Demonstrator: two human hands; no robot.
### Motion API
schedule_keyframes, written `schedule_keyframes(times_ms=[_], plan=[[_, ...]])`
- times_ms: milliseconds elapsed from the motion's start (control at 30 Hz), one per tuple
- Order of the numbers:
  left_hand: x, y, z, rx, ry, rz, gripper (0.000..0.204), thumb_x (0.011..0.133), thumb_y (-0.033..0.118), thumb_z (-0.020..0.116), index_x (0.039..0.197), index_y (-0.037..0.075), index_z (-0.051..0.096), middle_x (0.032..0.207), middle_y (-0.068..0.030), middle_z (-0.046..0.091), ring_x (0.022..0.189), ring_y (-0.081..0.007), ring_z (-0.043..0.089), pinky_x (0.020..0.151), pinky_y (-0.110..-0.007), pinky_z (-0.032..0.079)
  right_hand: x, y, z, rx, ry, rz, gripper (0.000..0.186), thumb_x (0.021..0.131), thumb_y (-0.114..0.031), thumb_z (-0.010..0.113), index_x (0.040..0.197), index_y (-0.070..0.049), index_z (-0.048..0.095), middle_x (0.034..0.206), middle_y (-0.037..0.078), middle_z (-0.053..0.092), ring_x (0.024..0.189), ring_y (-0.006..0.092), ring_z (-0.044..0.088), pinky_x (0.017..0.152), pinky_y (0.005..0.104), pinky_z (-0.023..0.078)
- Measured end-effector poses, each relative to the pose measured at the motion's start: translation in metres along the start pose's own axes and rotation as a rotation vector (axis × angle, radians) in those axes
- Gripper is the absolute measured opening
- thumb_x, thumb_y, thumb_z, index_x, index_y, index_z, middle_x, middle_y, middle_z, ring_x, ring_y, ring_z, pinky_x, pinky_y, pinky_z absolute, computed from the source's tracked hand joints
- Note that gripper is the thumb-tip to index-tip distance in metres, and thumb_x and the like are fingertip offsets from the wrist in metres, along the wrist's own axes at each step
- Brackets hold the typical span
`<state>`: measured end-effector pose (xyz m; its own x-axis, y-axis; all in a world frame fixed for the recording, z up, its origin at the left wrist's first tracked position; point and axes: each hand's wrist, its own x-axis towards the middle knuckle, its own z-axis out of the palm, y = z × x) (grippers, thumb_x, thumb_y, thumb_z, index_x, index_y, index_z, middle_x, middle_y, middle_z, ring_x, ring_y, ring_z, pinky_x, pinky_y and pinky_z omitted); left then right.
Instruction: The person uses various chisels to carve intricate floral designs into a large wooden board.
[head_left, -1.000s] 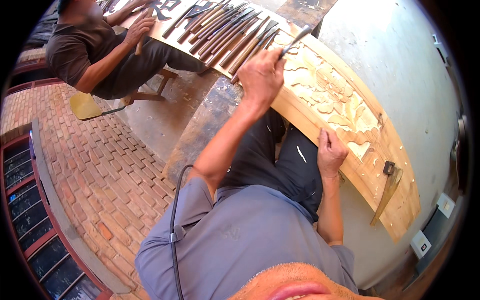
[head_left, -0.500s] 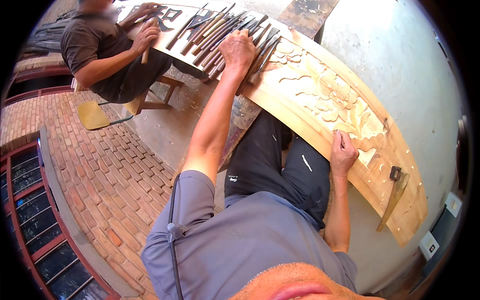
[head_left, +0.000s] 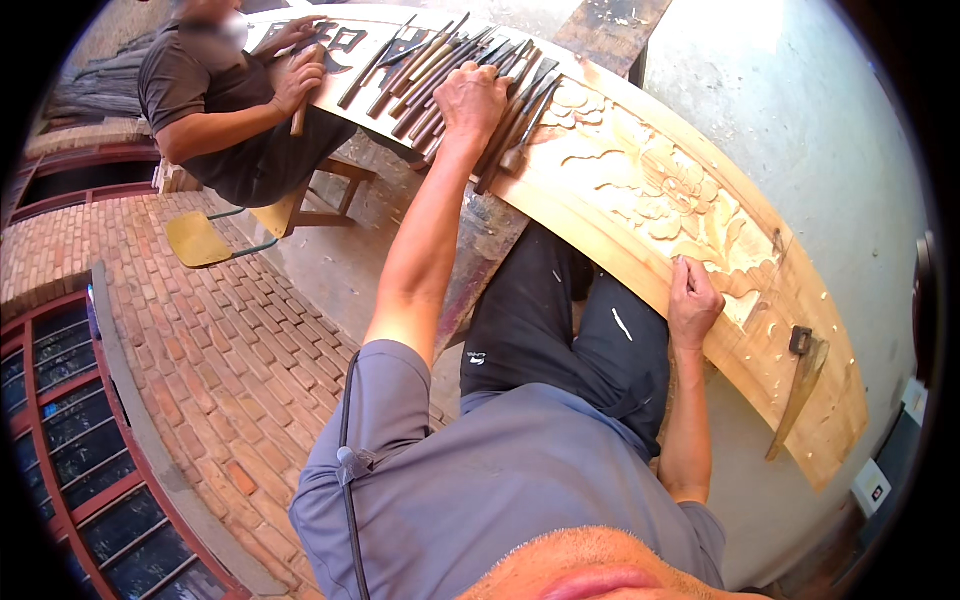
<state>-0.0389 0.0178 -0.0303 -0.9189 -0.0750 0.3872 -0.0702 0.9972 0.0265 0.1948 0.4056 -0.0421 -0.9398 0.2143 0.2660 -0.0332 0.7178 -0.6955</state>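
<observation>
1. Pale wood makes one board [head_left: 590,230], sweeping from twelve o'clock to four, with one carving [head_left: 690,200] at two.
2. Well over a dozen chisels [head_left: 509,132] lie across it at twelve; they overlap, so I cannot give an exact count.
3. One left hand [head_left: 470,105], at twelve, rests over the chisels with fingers curled, blocking sight of several; whether it grips any, I cannot tell.
4. One right hand [head_left: 694,305], at three, is at the board's near edge, thumb and fingertips pinched together; I cannot tell if anything is between them.
5. One dark-headed wooden tool [head_left: 797,395] lies at the board's end, between three and four.
6. One co-worker [head_left: 230,130] sits at ten, a hand around one handle [head_left: 298,122].
7. One yellow seat [head_left: 198,240] stands between nine and ten.
</observation>
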Motion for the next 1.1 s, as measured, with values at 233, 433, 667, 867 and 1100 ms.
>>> schedule_keyframes(times_ms=[233,433,667,867,1100], plan=[[0.004,-0.044,-0.015,0.001,-0.072,-0.072,0.016,0.098,0.033,0.08,0.1,0.019,0.088,0.097,-0.0079,0.083,0.085,-0.0315,0.08,0.073,-0.047,0.061,0.002,-0.002,-0.003,-0.045,-0.034,0.007,0.008,0.102,-0.016,0.079,0.1,-0.008,0.08,0.072,0.014,0.072,0.06,0.0275,0.071,0.058,0.0384,0.051],[0.019,-0.049,-0.02,0.002,-0.291,-0.084,0.021,0.097,0.033,0.078,0.103,0.017,0.089,0.104,-0.0152,0.084,0.098,-0.0345,0.082,0.083,-0.05,0.062,0.001,0.0,0.0,-0.025,-0.021,0.0,0.009,0.102,-0.016,0.079,0.101,-0.007,0.08,0.072,0.014,0.072,0.061,0.0273,0.071,0.058,0.0382,0.051],[0.03,-0.055,-0.022,0.033,-0.471,-0.093,0.023,0.094,0.038,0.08,0.106,0.021,0.089,0.105,-0.0158,0.084,0.105,-0.0369,0.08,0.091,-0.051,0.059,0.0,-0.003,-0.001,-0.041,-0.032,0.023,0.009,0.102,-0.015,0.078,0.103,-0.007,0.081,0.075,0.015,0.073,0.062,0.0267,0.072,0.06,0.0375,0.052],[0.022,-0.048,-0.026,-0.017,-0.462,-0.097,0.026,0.092,0.023,0.067,0.099,0.007,0.086,0.103,-0.0222,0.083,0.1,-0.0405,0.08,0.09,-0.051,0.061,-0.002,0.001,-0.001,-0.035,-0.029,0.031,0.01,0.103,-0.016,0.077,0.104,-0.006,0.082,0.075,0.014,0.074,0.063,0.0261,0.072,0.06,0.0371,0.052],[0.009,-0.062,-0.036,-0.157,-0.341,-0.135,0.032,0.103,0.033,0.063,0.111,0.009,0.083,0.111,-0.0219,0.082,0.106,-0.0414,0.078,0.095,-0.052,0.058,0.001,-0.002,-0.002,-0.013,-0.026,0.022,0.01,0.103,-0.015,0.077,0.104,-0.006,0.082,0.075,0.014,0.073,0.062,0.025,0.072,0.059,0.036,0.051]])
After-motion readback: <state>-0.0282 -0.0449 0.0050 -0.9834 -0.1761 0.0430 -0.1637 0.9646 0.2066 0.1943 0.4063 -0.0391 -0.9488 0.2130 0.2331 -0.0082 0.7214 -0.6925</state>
